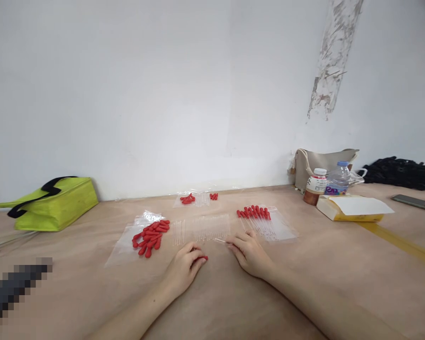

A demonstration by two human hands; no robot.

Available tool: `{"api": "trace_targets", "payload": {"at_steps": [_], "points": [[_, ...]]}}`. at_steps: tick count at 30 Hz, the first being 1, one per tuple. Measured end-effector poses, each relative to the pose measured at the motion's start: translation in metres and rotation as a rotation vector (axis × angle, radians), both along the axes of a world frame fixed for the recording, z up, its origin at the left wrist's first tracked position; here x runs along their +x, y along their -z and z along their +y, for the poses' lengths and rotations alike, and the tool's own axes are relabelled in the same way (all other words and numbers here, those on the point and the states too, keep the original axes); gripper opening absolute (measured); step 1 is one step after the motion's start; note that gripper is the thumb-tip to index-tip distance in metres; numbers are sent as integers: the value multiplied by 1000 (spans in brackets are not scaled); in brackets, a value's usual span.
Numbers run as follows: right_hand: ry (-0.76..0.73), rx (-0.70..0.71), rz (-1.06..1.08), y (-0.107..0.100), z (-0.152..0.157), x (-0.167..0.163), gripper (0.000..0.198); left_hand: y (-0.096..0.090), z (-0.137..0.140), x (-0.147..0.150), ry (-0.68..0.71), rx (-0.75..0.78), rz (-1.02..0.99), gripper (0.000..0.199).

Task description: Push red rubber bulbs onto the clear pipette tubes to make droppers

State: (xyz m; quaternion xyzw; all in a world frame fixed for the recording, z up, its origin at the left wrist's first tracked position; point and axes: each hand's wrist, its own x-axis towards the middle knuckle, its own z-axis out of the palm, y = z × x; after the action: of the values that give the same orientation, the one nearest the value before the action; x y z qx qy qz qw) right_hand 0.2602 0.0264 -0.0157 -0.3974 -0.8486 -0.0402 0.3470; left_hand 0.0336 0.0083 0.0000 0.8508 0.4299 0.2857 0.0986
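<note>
Forearms: both enter from the bottom edge and rest on the brown paper table cover (304,283).
Left hand (183,267): palm down on the cover, fingers curled around a red rubber bulb (203,258) whose tip shows at the fingertips.
Right hand (248,254): palm down, fingertips pinching one end of a clear glass tube (220,241) that points left toward the other hand.
Green bag (51,203): far left, against the wall.
Loose red bulbs (150,237): piled on a clear plastic bag (122,248), left of the hands.
Clear tubes (201,228): laid in a row just beyond the hands.
Small bulb pile (188,199): farther back, near the wall.
Assembled droppers (257,215): red-capped, lying side by side, right of the tube row.
Bottles (327,185): two, far right, before a beige bag (324,163).
</note>
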Motion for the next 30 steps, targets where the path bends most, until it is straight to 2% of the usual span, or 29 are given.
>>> {"api": "trace_targets", "payload": {"at_steps": [12, 18, 24, 30], "points": [[-76, -41, 58, -6, -12, -12, 18, 5, 0, 3, -40, -99, -190, 15], [-75, -35, 35, -5, -12, -12, 19, 1, -1, 4, -30, -77, -176, 23], [-128, -58, 13, -4, -9, -12, 20, 0, -3, 6, 2, -195, -198, 26], [-203, -80, 2, -1, -1, -9, 21, 0, -3, 6, 48, -141, -151, 27]]}}
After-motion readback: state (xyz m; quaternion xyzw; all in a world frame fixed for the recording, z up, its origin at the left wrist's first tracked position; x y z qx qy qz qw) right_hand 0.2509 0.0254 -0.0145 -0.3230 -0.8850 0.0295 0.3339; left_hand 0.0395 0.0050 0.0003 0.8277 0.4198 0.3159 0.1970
